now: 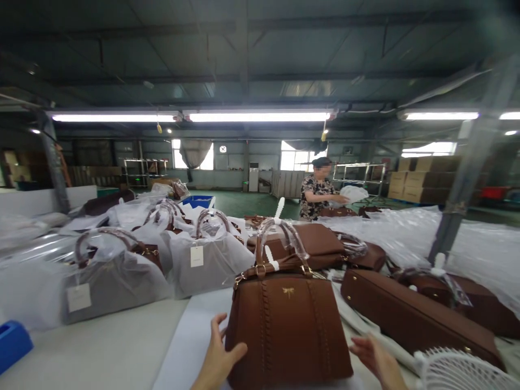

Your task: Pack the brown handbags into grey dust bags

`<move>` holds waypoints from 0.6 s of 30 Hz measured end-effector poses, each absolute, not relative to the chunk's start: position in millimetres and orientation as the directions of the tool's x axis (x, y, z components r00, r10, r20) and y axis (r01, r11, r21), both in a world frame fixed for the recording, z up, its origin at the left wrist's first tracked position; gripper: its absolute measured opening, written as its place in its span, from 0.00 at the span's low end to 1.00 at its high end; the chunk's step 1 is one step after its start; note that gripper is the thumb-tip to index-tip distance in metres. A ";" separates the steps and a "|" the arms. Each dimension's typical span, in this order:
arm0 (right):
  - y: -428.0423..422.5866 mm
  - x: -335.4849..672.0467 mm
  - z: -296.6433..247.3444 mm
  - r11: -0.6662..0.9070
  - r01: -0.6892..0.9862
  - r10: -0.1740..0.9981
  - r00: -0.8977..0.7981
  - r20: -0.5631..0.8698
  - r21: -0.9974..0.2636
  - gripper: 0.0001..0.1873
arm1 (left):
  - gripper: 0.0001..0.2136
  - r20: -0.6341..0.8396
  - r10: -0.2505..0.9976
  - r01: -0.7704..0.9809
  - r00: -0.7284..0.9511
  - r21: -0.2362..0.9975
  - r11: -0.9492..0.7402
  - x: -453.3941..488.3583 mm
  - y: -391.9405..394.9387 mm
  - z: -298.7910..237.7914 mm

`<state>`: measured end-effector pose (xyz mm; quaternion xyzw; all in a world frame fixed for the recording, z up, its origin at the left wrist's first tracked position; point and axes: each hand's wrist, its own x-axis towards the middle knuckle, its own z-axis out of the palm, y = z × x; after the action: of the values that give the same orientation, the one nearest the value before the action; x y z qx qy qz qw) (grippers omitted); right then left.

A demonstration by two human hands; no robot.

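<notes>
A brown handbag [290,325] with a gold dragonfly emblem stands upright on the table in front of me. Clear plastic wraps its two raised handles [284,238], and a white tie is attached there. My left hand [221,352] is at the bag's lower left side, fingers spread and curved, with the thumb overlapping its front; whether it touches cannot be told. To the lower right of the bag, my right hand [376,357] is open and slightly blurred, its fingers pointing at the bag with a small gap between.
Handbags in white covers [211,260] with paper tags stand at left. More brown bags [414,309] lie at right, near a white fan [459,371]. A blue holder [14,344] sits at the left edge. A metal post [455,200] rises at right. A co-worker [319,189] stands across.
</notes>
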<state>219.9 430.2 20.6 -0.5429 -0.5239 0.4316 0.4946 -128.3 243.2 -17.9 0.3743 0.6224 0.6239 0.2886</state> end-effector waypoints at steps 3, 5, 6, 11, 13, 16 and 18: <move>447.4 214.0 43.7 0.060 0.033 0.993 0.101 0.063 -0.998 0.36 | 0.55 0.190 0.815 0.151 -0.547 0.980 -0.128 -115.2 237.5 4.3; 451.7 190.8 54.0 0.089 -0.061 0.996 0.032 0.088 -0.994 0.36 | 0.56 0.268 0.806 0.239 -0.528 0.957 -0.161 -104.9 237.9 22.0; 449.8 177.3 56.6 0.088 -0.111 0.996 -0.015 0.090 -0.990 0.36 | 0.54 0.289 0.789 0.271 -0.542 0.949 -0.161 -101.1 237.4 29.4; 409.8 139.6 63.3 0.010 -0.292 0.987 -0.151 0.057 -0.956 0.33 | 0.49 0.290 0.760 0.285 -0.581 0.948 -0.144 -106.5 214.7 48.0; 390.8 141.7 75.4 0.001 -0.338 0.986 -0.158 0.058 -0.941 0.30 | 0.47 0.303 0.768 0.290 -0.565 0.944 -0.159 -114.6 197.1 55.6; 363.3 151.1 104.9 0.033 -0.393 0.984 -0.149 0.099 -0.919 0.25 | 0.46 0.342 0.777 0.303 -0.529 0.931 -0.203 -122.7 169.2 74.6; 343.4 156.9 123.8 0.063 -0.415 0.981 -0.140 0.132 -0.908 0.24 | 0.46 0.372 0.778 0.312 -0.507 0.920 -0.237 -124.1 151.7 87.0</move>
<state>156.9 343.4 123.8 -0.3156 -0.4483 0.6075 0.5748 -124.1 151.7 87.0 0.4618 0.5897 0.6368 0.1830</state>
